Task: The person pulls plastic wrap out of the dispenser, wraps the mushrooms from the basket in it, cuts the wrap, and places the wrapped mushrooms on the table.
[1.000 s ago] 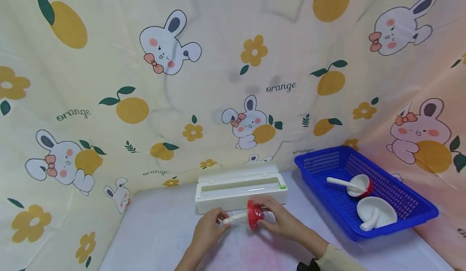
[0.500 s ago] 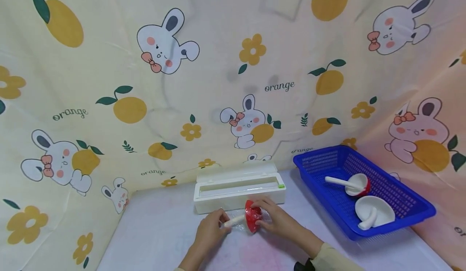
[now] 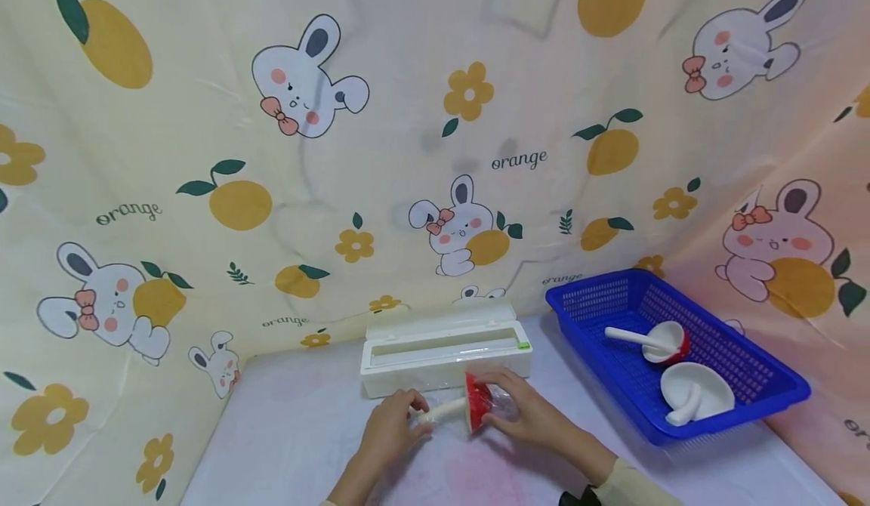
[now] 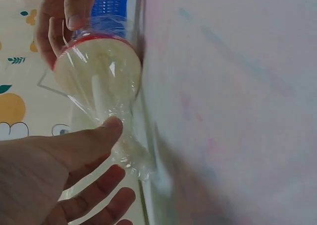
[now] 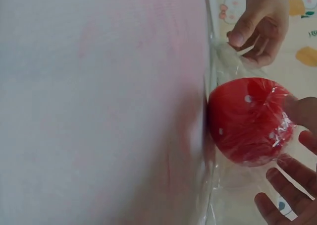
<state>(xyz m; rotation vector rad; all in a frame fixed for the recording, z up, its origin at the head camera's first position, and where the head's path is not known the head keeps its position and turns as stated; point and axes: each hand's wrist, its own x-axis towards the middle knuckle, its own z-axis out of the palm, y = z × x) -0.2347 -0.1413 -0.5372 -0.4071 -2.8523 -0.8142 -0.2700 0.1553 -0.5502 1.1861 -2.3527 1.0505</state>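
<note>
Mushroom-shaped scoop [image 3: 469,406] in its cling film has tipped a bit more upright since a second ago, lying on the surface just near of the white wrap dispenser [image 3: 445,347], my left hand [image 3: 390,429] pinching the film-wrapped handle and my right hand [image 3: 529,414] cupping the red bowl, so I'd say the wrap's nearly snug.

In the head view the film round the red mushroom toy [image 3: 477,409] is too thin to trace, and both forearms run off the bottom edge. The left wrist view cuts the left hand [image 4: 54,178] off at the lower left corner. In the right wrist view the worktop [image 5: 99,106] is a blur, and the right hand [image 5: 292,185] shows only its fingers [image 5: 290,168] at the right edge.
</note>
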